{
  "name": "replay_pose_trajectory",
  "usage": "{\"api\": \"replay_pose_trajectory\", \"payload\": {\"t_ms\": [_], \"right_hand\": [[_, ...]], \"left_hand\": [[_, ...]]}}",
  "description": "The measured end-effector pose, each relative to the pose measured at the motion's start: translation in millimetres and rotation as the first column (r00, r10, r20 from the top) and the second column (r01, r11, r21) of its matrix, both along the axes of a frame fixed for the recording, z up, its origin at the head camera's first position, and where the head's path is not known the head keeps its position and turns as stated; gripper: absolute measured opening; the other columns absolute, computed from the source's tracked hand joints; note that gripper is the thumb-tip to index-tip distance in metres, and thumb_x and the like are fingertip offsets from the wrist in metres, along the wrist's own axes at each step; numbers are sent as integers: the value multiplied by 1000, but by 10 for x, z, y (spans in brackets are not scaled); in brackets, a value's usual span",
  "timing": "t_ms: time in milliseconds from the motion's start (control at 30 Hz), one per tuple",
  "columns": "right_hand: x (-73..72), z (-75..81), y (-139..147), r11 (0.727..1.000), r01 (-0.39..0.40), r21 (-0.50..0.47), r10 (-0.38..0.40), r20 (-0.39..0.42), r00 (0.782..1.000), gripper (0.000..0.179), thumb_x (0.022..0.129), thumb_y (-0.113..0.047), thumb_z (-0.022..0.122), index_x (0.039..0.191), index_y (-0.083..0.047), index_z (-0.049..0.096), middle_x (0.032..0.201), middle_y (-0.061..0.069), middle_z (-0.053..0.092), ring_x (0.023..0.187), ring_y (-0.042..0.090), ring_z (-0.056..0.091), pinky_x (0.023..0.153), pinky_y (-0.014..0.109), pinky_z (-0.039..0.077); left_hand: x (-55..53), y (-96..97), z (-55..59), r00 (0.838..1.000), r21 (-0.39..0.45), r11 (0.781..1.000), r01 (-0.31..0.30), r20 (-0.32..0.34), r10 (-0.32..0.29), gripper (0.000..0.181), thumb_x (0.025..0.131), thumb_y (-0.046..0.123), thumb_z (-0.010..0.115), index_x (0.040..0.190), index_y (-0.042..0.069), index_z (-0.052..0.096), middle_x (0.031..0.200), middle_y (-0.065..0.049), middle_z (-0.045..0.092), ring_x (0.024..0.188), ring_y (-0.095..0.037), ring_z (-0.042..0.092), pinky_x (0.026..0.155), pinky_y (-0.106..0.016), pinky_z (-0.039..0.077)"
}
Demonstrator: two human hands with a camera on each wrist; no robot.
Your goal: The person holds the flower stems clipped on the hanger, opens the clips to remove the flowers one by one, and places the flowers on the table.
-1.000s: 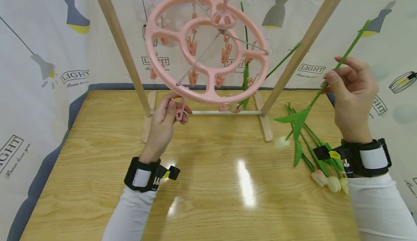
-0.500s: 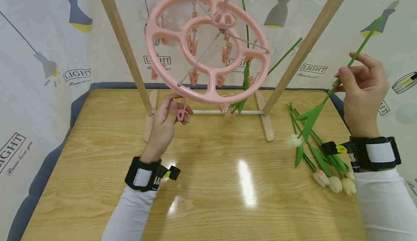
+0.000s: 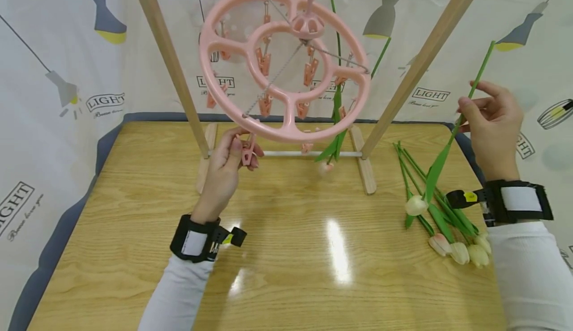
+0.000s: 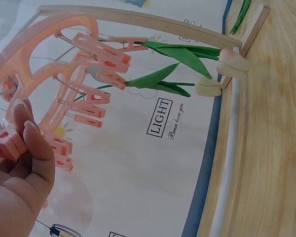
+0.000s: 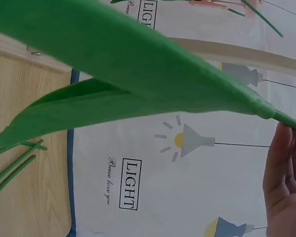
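At the front left of a round pink clip hanger (image 3: pixel 291 115), my left hand (image 3: pixel 225 162) pinches a hanging pink clothespin (image 3: pixel 247 157) between thumb and fingers. To the right, my right hand (image 3: pixel 496 132) pinches the bare stem of an artificial white tulip (image 3: pixel 416 205), bloom down and stem end up. Its green leaves (image 5: pixel 153 84) fill much of the right wrist view. Two more tulips hang bloom down from the hanger's clips; the left wrist view shows a pinkish tulip (image 4: pixel 233 62) and a cream tulip (image 4: pixel 207 87).
A wooden stand (image 3: pixel 425 67) frames the hanger, with a white rod (image 3: pixel 286 154) low between its feet. Several tulips (image 3: pixel 460 253) lie on the right of the wooden table (image 3: pixel 286 271). A printed cloth (image 3: pixel 156 90) hangs behind. Several other pink clips (image 3: pixel 309 72) dangle.
My right hand moved outward to the right, then slightly back left, and the tulip in it now hangs more upright. The left hand stays on its clothespin. A hanging tulip sways slightly.
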State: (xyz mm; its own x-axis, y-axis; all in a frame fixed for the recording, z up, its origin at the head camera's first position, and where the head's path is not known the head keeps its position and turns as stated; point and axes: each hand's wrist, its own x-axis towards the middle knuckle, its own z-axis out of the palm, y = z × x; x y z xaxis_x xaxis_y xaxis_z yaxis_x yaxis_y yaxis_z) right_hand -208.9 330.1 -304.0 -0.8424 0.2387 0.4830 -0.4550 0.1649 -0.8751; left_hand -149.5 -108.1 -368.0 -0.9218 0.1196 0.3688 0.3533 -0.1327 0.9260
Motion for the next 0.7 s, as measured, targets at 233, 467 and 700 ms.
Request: {"api": "replay_pose_trajectory", "payload": {"t_ms": [233, 467, 700], "right_hand": [[-73, -194, 138, 933, 37, 359, -116, 200, 973, 42, 92, -15, 64, 132, -10, 56, 75, -16, 62, 54, -3, 59, 45, 6, 50], [-121, -433, 163, 801, -32, 597, -195, 312, 930, 52, 95, -26, 60, 139, 0, 48, 70, -32, 53, 50, -8, 55, 46, 6, 49], [-163, -723, 109, 692, -109, 714, -225, 356, 907, 51, 99, -27, 54, 140, 3, 46, 94, 35, 65, 46, 3, 58, 56, 29, 57]], "left_hand": [[11, 0, 11, 1000, 1, 1000, -5, -6, 5, 39, 106, 22, 25, 132, 1, 44, 89, -1, 62, 70, -14, 56, 62, -16, 51], [0, -7, -3, 1000, -6, 1000, -12, -1, 12, 39, 106, 22, 25, 133, 1, 45, 89, -2, 62, 70, -15, 56, 62, -16, 51], [1, -10, 1, 1000, 3, 1000, -4, -6, 4, 39, 106, 21, 25, 132, 0, 44, 89, -1, 63, 71, -13, 57, 62, -15, 51]]}}
